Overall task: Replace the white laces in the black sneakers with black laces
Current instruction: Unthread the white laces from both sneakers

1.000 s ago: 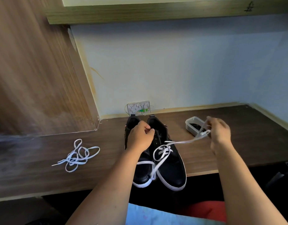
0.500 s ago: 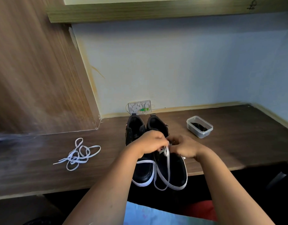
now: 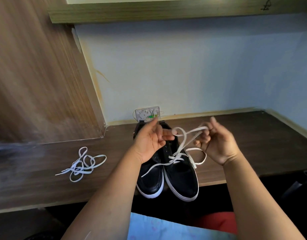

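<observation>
- Two black sneakers [image 3: 166, 172] stand side by side on the worktop [image 3: 253, 146], toes jutting past its front edge.
- Left hand [image 3: 152, 137], palm up, pinches a loop of the white lace [image 3: 182, 144]; right hand [image 3: 216, 142] has its grip curled round the same lace, raised above the shoes.
- A loose white lace pile [image 3: 82, 164] lies well left, bare worktop between.
- The wall socket [image 3: 147, 116] sits just behind the heels.

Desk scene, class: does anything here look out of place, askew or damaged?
Yes. A white lace lies in a loose tangle on the desk, left of the sneakers. Both sneaker toes overhang the desk's front edge. At the wall, a small white box stands open, its wiring exposed.
</observation>
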### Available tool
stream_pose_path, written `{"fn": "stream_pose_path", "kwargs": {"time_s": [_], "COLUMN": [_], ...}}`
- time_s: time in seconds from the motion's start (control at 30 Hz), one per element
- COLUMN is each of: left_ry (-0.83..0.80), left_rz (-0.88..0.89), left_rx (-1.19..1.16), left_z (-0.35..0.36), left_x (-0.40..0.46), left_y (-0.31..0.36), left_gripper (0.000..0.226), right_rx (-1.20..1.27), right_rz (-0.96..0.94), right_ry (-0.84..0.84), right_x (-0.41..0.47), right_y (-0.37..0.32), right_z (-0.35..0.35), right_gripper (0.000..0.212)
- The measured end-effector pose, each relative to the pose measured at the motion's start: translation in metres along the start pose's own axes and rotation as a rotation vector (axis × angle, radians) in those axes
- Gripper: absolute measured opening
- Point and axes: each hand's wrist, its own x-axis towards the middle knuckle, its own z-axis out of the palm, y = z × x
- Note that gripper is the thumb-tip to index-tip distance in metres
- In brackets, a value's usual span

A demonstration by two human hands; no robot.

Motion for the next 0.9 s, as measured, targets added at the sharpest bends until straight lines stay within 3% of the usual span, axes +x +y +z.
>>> {"fn": "stream_pose_path", "kwargs": {"time_s": [0.13, 0.2, 0.23, 0.3, 0.4, 0.43, 0.5, 0.57, 0.6, 0.63, 0.7, 0.8, 0.9], "left_ry": [0.135, 0.182, 0.203, 0.232, 0.230, 0.223, 0.215, 0.231, 0.246, 0.269, 0.328, 0.379, 0.387], "left_rz": [-0.194, -0.223, -0.231, -0.261, -0.321, -0.352, -0.390, -0.402, -0.401, -0.398, -0.382, -0.340, -0.319], "left_rx": [0.855, 1.288, 1.383, 1.396, 1.324, 1.276, 1.204, 1.167, 1.156, 1.145, 1.120, 1.121, 1.136], "left_z": [-0.006, -0.012, -0.013, -0.011, -0.011, -0.011, -0.011, -0.011, -0.011, -0.011, -0.010, -0.006, -0.004], "left_x": [0.006, 0.009, 0.009, 0.010, 0.014, 0.014, 0.014, 0.015, 0.017, 0.017, 0.018, 0.018, 0.019], "left_y": [-0.020, -0.034, -0.038, -0.042, -0.043, -0.042, -0.041, -0.041, -0.043, -0.045, -0.049, -0.054, -0.057], "left_gripper": [0.044, 0.046, 0.049, 0.050, 0.048, 0.045, 0.035, 0.026, 0.023, 0.022, 0.024, 0.027, 0.027], "right_rx": [0.281, 0.114, -0.043, -0.270, -0.252, -0.357, -0.892, -1.517, -1.717, -1.807, -1.757, -1.704, -1.860], "right_rz": [-0.150, -0.096, -0.054, -0.036, -0.153, -0.231, -0.423, -0.624, -0.687, -0.713, -0.712, -0.508, 0.083], "right_ry": [-0.040, -0.030, -0.015, 0.063, 0.306, 0.393, 0.500, 0.486, 0.471, 0.448, 0.411, 0.262, 0.122], "right_x": [-0.002, -0.002, -0.001, 0.001, 0.008, 0.009, 0.009, 0.007, 0.006, 0.006, 0.010, 0.014, 0.011], "right_y": [-0.012, -0.011, -0.008, 0.003, 0.019, 0.021, 0.018, 0.010, 0.005, 0.003, 0.002, 0.014, 0.031], "right_z": [-0.015, -0.016, -0.014, -0.006, 0.001, 0.001, -0.003, -0.006, -0.004, -0.003, -0.008, -0.013, -0.014], "right_gripper": [0.048, 0.046, 0.042, 0.046, 0.077, 0.087, 0.092, 0.086, 0.083, 0.082, 0.081, 0.073, 0.056]}}
